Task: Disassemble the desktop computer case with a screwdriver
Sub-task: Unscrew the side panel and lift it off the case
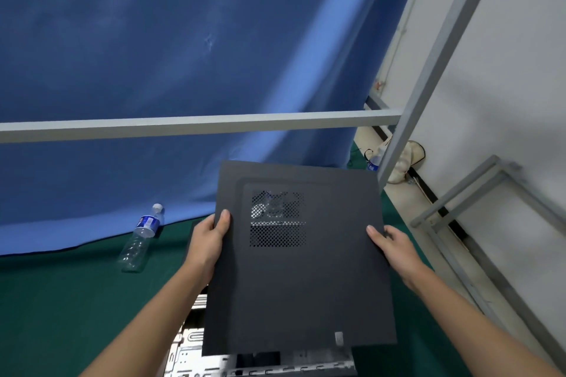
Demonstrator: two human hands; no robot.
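Plastic water bottle [141, 239], lying on the green table cover [61, 300] at far left, well apart from the left hand [208, 242]. Dark side panel [300, 278], held up between both hands above the open computer case [199, 355]: left hand grips its left edge, thumb on the face; right hand [395, 249] grips the right edge likewise. Panel faces the camera, vent holes [278, 219] toward its upper half, long axis running slightly tilted away from the person
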